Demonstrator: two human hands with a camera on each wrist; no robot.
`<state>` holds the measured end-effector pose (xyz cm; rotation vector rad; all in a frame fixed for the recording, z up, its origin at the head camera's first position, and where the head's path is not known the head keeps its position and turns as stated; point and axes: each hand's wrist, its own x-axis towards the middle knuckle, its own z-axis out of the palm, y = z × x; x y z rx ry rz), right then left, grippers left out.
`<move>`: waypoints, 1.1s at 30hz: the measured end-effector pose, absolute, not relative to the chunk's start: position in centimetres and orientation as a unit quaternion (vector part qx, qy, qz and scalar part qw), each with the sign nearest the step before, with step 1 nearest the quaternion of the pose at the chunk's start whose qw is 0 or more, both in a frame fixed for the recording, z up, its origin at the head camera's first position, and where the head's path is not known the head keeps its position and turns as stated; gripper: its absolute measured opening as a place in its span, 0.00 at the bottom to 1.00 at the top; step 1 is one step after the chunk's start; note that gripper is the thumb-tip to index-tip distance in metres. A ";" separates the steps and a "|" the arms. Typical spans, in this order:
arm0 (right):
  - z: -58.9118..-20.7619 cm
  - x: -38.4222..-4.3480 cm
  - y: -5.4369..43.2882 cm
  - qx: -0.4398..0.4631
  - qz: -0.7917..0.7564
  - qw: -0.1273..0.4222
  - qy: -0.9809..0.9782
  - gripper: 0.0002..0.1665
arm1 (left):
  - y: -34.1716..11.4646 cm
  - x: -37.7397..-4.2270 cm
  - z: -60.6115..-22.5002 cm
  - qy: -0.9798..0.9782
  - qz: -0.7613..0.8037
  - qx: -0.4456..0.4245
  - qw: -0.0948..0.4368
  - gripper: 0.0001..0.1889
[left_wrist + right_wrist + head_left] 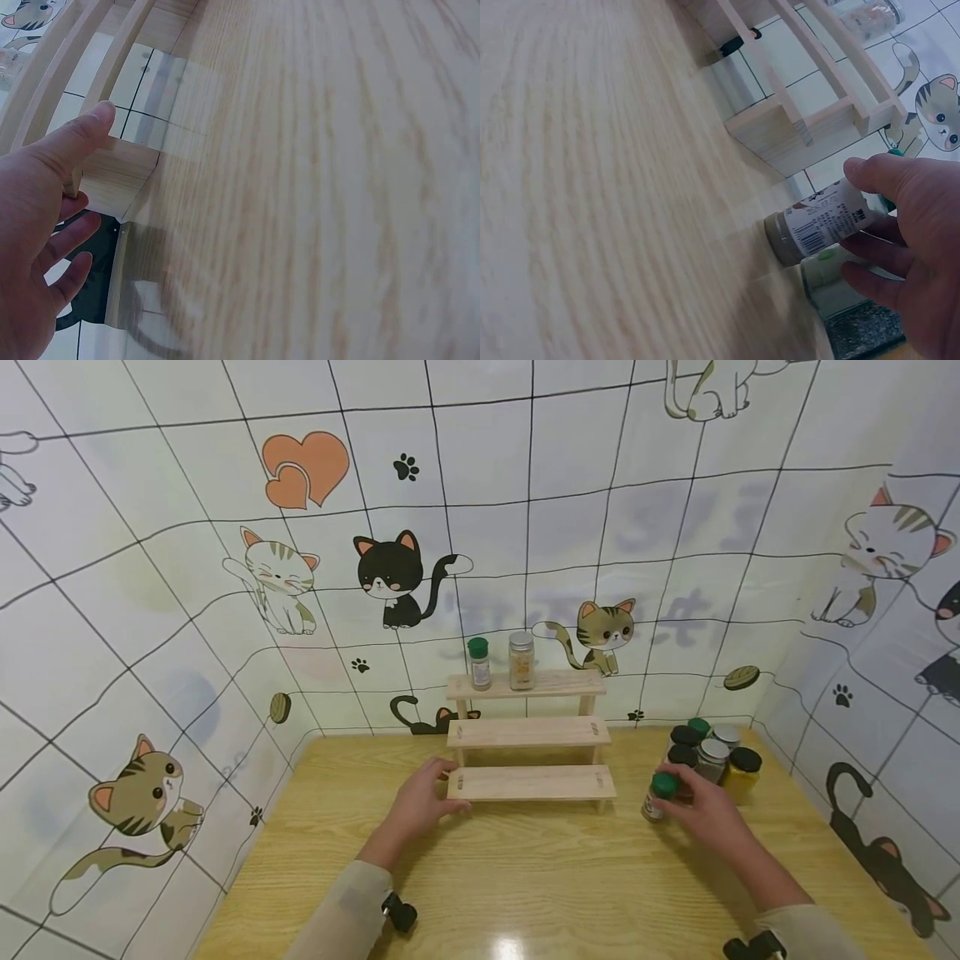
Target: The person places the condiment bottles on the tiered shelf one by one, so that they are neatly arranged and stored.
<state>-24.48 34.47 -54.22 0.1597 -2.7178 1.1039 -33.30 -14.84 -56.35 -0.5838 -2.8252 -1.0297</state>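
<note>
A three-step wooden spice rack [528,783] stands on the table against the wall. My left hand [418,802] grips the left end of its lowest step, thumb at the front edge and fingers behind the end. Beside the rack's right side, my right hand [708,814] pinches a small spice jar [663,787] near its green cap. In the right wrist view this labelled jar [821,223] tilts, its base close to the table. On the top step stand a green-capped jar [479,665] and a silver-capped jar [521,662].
A tight group of jars with black, green and silver caps stands right behind my right hand, including a yellow jar [741,772] with a black lid. The wooden table [517,877] meets cat-patterned walls [487,535] at the back and sides.
</note>
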 end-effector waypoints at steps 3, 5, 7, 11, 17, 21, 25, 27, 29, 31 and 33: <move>-54.9 -24.4 34.4 0.056 0.396 0.099 -0.911 0.35 | -14.8 -33.3 -56.4 -0.923 -0.333 -0.190 0.040 0.40; -55.3 -24.5 34.3 0.057 0.408 0.105 -0.905 0.35 | -14.8 -33.3 -56.3 -0.923 -0.333 -0.189 0.041 0.39; -55.6 -24.5 34.3 0.058 0.416 0.109 -0.901 0.34 | -14.8 -33.3 -56.4 -0.923 -0.333 -0.189 0.042 0.39; -55.6 -24.5 34.0 0.050 0.421 0.123 -0.897 0.34 | -14.8 -33.3 -56.5 -0.922 -0.336 -0.189 0.043 0.40; -54.7 -24.4 33.3 0.049 0.415 0.154 -0.895 0.34 | -14.9 -33.3 -56.6 -0.920 -0.338 -0.191 0.044 0.40; -53.7 -24.9 32.8 0.065 0.415 0.174 -0.891 0.33 | -15.0 -33.4 -56.7 -0.920 -0.337 -0.193 0.048 0.40; -52.2 -25.6 32.4 0.073 0.426 0.184 -0.883 0.30 | -15.0 -33.3 -56.7 -0.919 -0.339 -0.195 0.051 0.40; -51.4 -26.0 32.1 0.073 0.424 0.189 -0.883 0.30 | -15.0 -33.3 -56.8 -0.919 -0.338 -0.196 0.050 0.40; -50.5 -26.5 31.8 0.075 0.424 0.197 -0.881 0.32 | -15.0 -33.3 -56.8 -0.919 -0.338 -0.196 0.049 0.41; -49.6 -27.2 31.5 0.079 0.419 0.208 -0.881 0.33 | -15.0 -33.3 -56.8 -0.919 -0.339 -0.195 0.048 0.41; -48.8 -27.9 31.2 0.082 0.421 0.215 -0.877 0.34 | -14.9 -33.3 -56.7 -0.919 -0.341 -0.194 0.047 0.41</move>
